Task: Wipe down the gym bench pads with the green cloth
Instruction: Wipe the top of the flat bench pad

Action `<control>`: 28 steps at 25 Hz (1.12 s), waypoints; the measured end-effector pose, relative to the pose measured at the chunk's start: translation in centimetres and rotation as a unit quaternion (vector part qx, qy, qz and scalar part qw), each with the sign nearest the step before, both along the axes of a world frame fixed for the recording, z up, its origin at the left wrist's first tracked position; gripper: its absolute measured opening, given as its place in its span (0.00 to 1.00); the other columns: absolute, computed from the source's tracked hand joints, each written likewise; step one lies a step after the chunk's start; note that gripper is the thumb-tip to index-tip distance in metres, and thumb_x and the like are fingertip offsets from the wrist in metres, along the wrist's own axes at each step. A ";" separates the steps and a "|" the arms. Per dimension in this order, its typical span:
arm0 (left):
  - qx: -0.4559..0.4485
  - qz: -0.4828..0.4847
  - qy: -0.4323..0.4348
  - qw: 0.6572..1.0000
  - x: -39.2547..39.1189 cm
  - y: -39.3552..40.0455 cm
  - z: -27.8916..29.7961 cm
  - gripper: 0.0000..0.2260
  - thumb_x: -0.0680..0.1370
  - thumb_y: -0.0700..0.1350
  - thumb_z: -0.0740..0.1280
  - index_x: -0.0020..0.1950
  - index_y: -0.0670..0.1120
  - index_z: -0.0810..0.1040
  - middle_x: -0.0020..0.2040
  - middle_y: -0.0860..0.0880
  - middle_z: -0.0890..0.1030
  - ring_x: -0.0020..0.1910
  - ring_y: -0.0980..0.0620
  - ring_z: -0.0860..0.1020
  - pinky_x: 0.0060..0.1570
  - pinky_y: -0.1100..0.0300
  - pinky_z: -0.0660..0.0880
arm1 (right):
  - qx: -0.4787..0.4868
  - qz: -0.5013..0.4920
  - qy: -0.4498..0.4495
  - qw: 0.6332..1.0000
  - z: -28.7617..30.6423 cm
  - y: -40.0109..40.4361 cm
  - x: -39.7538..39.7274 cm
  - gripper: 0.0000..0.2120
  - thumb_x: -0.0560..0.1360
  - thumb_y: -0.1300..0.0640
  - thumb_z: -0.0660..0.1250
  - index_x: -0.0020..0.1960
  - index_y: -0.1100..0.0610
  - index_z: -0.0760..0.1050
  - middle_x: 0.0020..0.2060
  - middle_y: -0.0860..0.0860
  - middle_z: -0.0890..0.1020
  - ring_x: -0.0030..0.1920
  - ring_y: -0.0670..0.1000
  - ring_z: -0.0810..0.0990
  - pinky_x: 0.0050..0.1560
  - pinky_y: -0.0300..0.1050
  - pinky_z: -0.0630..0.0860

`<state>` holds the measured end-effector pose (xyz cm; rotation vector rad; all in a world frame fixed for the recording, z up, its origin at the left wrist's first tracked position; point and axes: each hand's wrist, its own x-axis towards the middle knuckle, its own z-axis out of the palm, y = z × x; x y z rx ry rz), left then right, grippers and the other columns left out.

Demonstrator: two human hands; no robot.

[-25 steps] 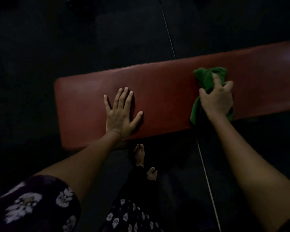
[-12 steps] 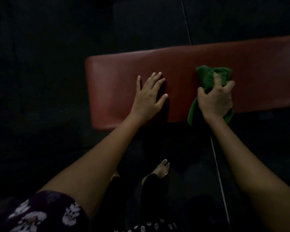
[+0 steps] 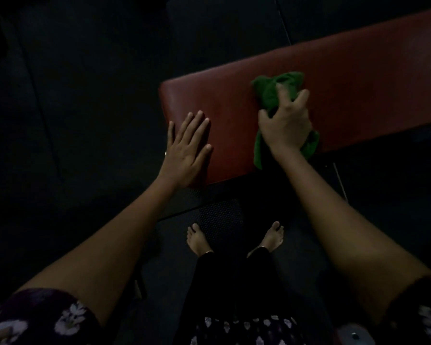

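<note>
Since the earlier frames, the green cloth (image 3: 276, 94) and the right hand (image 3: 285, 125) sit closer to the left end of the red bench (image 3: 373, 70), and the left hand (image 3: 185, 148) now lies at the near left corner of the pad instead of in its middle; the head camera has also turned, so part of this shift comes from the view. The cloth is bunched on the pad top, with one part pushed ahead of the hand and two tails hanging over the near edge. The fingers (image 3: 300, 97) of the right hand are spread and curled over the bunch and press it down on the pad. The left hand is flat, its fingers straight and close together, the thumb apart, and its palm half off the corner of the pad. Below the bench I see the dark floor (image 3: 84, 95) and two bare feet (image 3: 197, 239); a flowered sleeve (image 3: 47, 317) is at the bottom left.

I judge that the wiping is in the middle: the short part between the two hands seems not yet reached. From here the cloth can slip off the near edge, because much of it already hangs over. The bracing hand can also slide from the corner if weight comes on it. The light is very dim, so missed spots are hard to notice.
</note>
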<state>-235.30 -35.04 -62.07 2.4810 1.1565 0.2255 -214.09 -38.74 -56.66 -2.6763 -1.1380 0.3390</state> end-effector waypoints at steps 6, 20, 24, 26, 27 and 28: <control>-0.008 0.015 -0.046 0.999 -0.1 0.6 0.7 0.22 0.80 0.51 0.48 0.72 0.46 0.67 0.73 0.47 0.66 0.73 0.51 0.60 0.71 0.53 0.47 | 0.190 -0.007 0.103 0.976 -3.1 -8.3 -10.6 0.28 0.70 0.54 0.68 0.69 0.52 0.67 0.59 0.59 0.70 0.53 0.55 0.75 0.45 0.41 0.75; 0.029 -0.100 0.097 0.990 7.8 0.8 0.7 0.25 0.81 0.54 0.49 0.77 0.49 0.52 0.78 0.51 0.52 0.77 0.46 0.45 0.72 0.46 0.37 | 0.390 -0.479 0.308 0.723 -5.7 -7.0 -13.0 0.24 0.77 0.57 0.62 0.71 0.62 0.63 0.65 0.55 0.70 0.62 0.46 0.68 0.61 0.35 0.63; 0.022 -0.093 0.097 0.991 7.9 0.7 1.1 0.24 0.82 0.53 0.51 0.77 0.48 0.54 0.78 0.50 0.53 0.77 0.46 0.46 0.72 0.46 0.38 | 0.386 -0.439 0.424 0.692 -4.2 -7.8 -18.0 0.25 0.76 0.52 0.60 0.70 0.60 0.63 0.65 0.56 0.70 0.65 0.52 0.70 0.65 0.46 0.68; 0.023 -0.087 0.096 0.991 7.8 0.6 1.0 0.25 0.81 0.55 0.49 0.77 0.48 0.54 0.78 0.51 0.54 0.77 0.47 0.47 0.72 0.47 0.38 | 0.402 -0.466 0.393 0.683 -5.0 -7.4 -13.2 0.23 0.78 0.56 0.61 0.71 0.60 0.63 0.66 0.57 0.70 0.66 0.55 0.70 0.66 0.47 0.68; 0.027 -0.088 0.094 0.991 7.8 0.5 1.0 0.26 0.80 0.56 0.48 0.77 0.48 0.55 0.77 0.51 0.54 0.77 0.47 0.47 0.72 0.47 0.39 | 0.410 -0.486 0.360 0.683 -5.4 -7.4 -9.6 0.23 0.78 0.58 0.61 0.71 0.61 0.62 0.67 0.58 0.70 0.67 0.56 0.70 0.67 0.48 0.67; 0.029 -0.087 0.090 0.992 7.9 0.5 1.0 0.27 0.80 0.57 0.48 0.77 0.48 0.56 0.77 0.51 0.55 0.77 0.47 0.48 0.72 0.47 0.39 | 0.411 -0.503 0.321 0.689 -5.9 -7.6 -6.2 0.23 0.78 0.58 0.61 0.71 0.62 0.62 0.67 0.59 0.70 0.67 0.56 0.69 0.67 0.50 0.66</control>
